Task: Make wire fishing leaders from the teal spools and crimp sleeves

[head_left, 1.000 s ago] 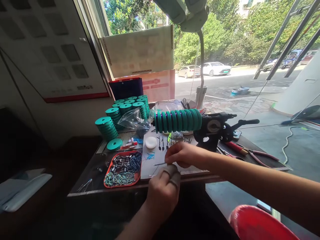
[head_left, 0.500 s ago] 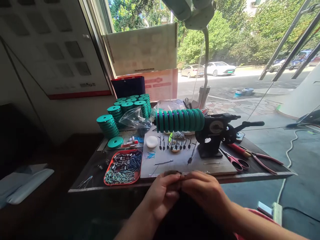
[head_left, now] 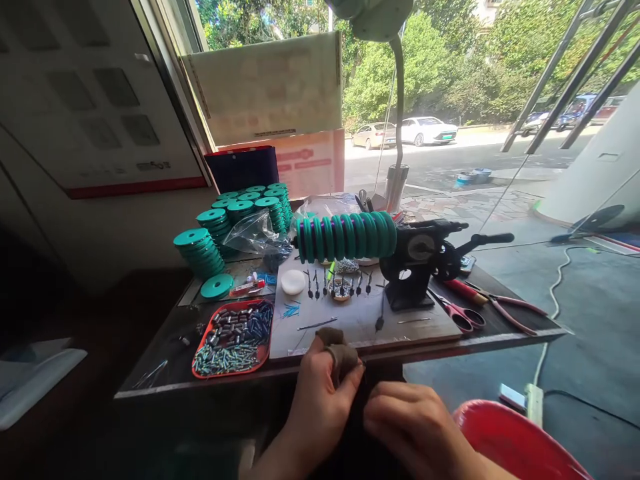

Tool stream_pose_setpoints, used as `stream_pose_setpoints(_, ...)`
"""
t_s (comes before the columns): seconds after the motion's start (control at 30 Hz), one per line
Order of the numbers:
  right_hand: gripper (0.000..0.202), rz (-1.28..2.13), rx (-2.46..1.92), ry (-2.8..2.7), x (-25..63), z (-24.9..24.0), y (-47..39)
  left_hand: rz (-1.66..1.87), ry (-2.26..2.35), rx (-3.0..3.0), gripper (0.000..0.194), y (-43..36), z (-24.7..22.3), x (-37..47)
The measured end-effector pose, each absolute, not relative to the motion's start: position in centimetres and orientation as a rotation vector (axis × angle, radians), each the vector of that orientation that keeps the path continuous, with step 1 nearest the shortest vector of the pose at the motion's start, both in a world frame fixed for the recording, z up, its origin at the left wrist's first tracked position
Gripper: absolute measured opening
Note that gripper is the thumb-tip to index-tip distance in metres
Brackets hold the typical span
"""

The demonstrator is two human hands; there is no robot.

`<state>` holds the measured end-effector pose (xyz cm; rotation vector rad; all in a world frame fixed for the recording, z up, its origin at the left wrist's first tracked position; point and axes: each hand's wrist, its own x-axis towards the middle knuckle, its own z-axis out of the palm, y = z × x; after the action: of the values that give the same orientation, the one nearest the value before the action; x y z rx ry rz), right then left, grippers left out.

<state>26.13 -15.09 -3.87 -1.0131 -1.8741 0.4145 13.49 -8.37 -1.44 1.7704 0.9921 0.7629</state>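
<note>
Head view: left hand [head_left: 327, 393] pinching small dark piece [head_left: 365, 365]; right hand [head_left: 415, 420] curled, contents unclear. Tray [head_left: 264, 352] left of hands, winder [head_left: 417, 248] beyond them, scissors [head_left: 454, 310] farther right.

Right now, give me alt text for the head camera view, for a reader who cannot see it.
A person's left hand pinches a tiny dark item in front of a workbench, with the right hand close beside it. Beyond them, green spools sit on a black cranked machine; a red tray of small parts lies at left.
</note>
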Motion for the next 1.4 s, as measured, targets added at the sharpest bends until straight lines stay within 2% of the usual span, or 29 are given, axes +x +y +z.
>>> stream_pose_setpoints(0.07,0.025,0.244,-0.872,-1.915,25.8,-3.8,-14.9,0.793,1.010,1.810,0.019,-8.4,-2.2,13.4)
stream_pose_setpoints(0.17,0.027,0.245,-0.762,-1.921,26.6,-2.8,-15.0,0.847,0.965,1.635,0.019,-8.4,-3.2,13.5)
stream_pose_setpoints(0.27,0.012,0.382,-1.067,-1.798,28.8,-1.3,-14.7,0.839,0.917,1.555,0.017,-8.6,-3.5,13.8)
stream_pose_setpoints(0.4,0.025,0.771,-1.385,-1.861,31.2,-0.3,-13.1,0.839,0.910,1.593,0.017,-9.0,-3.0,14.0)
stream_pose_setpoints(0.5,0.021,1.007,-1.491,-1.878,31.4,-0.3,-11.8,0.856,0.923,1.692,0.018,-9.1,-2.8,14.1)
stream_pose_setpoints(0.6,0.018,1.081,-1.531,-1.807,31.2,-0.5,-11.3,0.852,0.950,1.784,0.017,-9.1,-2.9,14.2)
stream_pose_setpoints(0.8,0.028,1.354,-1.433,-1.683,31.4,-0.7,-11.0,0.877,0.939,1.849,0.014,-9.2,-3.0,14.4)
stream_pose_setpoints(0.97,0.024,1.494,-1.426,-1.643,31.5,-0.3,-10.3,0.829,0.926,1.803,0.013,-9.1,-2.6,14.5)
stream_pose_setpoints(1.23,0.016,1.311,-1.521,-1.704,31.3,0.4,-10.6,0.829,0.868,1.581,0.017,-9.1,-3.2,14.8)
stream_pose_setpoints(1.4,0.017,1.352,-1.494,-1.776,31.7,0.5,-10.6,0.771,0.858,1.572,0.017,-9.2,-2.9,14.8)
